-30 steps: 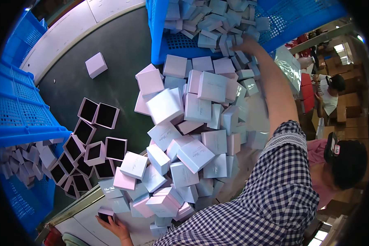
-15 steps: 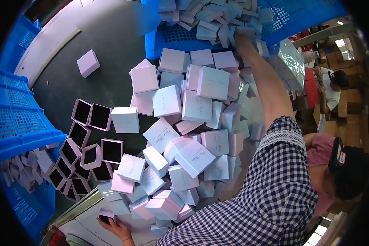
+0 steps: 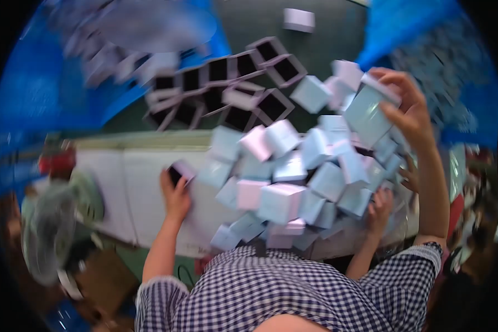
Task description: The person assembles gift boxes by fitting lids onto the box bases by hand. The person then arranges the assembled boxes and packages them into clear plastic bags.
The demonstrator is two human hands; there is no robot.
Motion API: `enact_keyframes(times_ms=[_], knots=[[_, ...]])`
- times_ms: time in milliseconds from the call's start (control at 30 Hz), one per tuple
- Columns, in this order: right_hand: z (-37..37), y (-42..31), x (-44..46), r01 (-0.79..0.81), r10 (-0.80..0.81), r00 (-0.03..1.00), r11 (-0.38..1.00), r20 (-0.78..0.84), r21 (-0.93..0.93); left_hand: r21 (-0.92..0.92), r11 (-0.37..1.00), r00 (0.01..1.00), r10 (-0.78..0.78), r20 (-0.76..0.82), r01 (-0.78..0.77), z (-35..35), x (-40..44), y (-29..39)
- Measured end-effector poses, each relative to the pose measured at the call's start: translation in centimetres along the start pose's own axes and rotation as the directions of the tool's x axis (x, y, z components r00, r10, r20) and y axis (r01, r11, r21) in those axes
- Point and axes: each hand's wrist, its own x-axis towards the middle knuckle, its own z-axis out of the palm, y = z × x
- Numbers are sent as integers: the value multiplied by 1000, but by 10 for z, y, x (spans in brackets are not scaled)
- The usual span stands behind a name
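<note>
Loose stacking, with slips and knocks possible

The pile of boxes could slide, I judge, because its boxes lean at odd angles; a corner of the pale box, at the pile's far right, might catch a neighbour. Those at the pile's near edge could be nudged by the checked shirt just beside them. Another person's hand, at the pile's right side, might be knocked if the right hand dropped its load.

That hand is spread wide around the pale box, thumb on one face and fingers over the far edge. The left hand, left of the pile and apart from it, has its fingers half curled round a small dark-lined box, a hold that looks light enough to slip.

The pale box is square-cornered, bluish on its broad face and pinker along one end; blur hides any lettering. The dark-lined box has pinkish walls around a black inside, like the open boxes beyond the pile.
</note>
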Motion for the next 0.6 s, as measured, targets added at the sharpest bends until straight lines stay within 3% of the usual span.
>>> enact_keyframes(times_ms=[67, 100, 133, 167, 267, 400, 467, 500, 567, 600], knots=[[101, -23, 17, -106, 76, 967, 988, 242, 116, -2, 999, 999, 33, -14, -33, -8, 5, 1], [149, -24, 26, -123, 91, 937, 990, 338, 72, -17, 997, 996, 78, -44, -79, -15, 7, 2], [199, -30, 33, -20, 41, 922, 998, 386, -60, -23, 997, 997, 70, -36, -71, -21, 3, 0], [246, -39, 36, -68, 86, 885, 996, 458, -56, -29, 998, 998, 53, -19, -53, -28, -7, -5], [380, -19, 36, -170, 64, 844, 974, 533, 152, -36, 999, 1000, 21, -19, -22, -54, -43, -35], [478, 14, 42, -131, 9, 814, 977, 581, 169, -33, 999, 1000, 13, -18, -13, -90, -84, -72], [484, 22, 40, 221, -143, 928, 954, 343, -203, -38, 999, 999, 32, -8, -33, -97, -89, -85], [480, 11, 34, 219, -136, 926, 953, 352, -207, -103, 994, 999, 45, 4, -44, -98, -90, -89], [465, -23, 19, 448, -197, 847, 763, 493, -465, -228, 969, 996, 90, -16, -91, -95, -88, -100], [467, -27, 11, 451, -191, 843, 761, 503, -467, -236, 968, 997, 81, -18, -83, -96, -88, -100]])
